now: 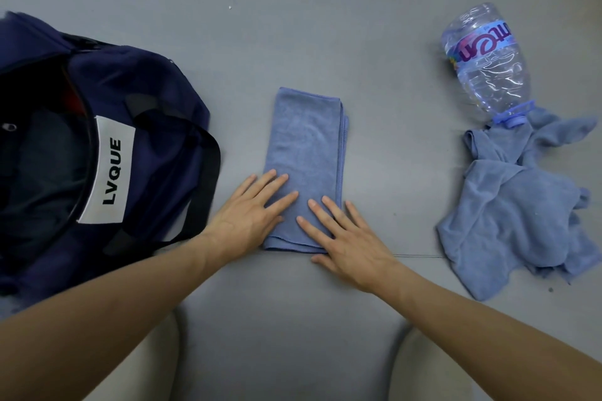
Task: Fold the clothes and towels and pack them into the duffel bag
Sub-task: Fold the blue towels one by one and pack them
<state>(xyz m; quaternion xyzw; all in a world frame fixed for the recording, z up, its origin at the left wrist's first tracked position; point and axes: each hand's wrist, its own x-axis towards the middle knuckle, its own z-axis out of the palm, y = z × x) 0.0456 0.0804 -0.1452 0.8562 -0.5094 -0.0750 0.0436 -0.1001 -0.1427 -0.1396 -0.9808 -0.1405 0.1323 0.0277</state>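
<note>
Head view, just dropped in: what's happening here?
A person is pressing flat on a folded blue towel on the grey floor: the left hand on its near left corner, the right hand on its near right corner. The navy duffel bag lies open to the left, with dark items inside. To the right, a crumpled blue towel is not yet folded, and a plastic bottle lies at its far end, cap touching the cloth.
</note>
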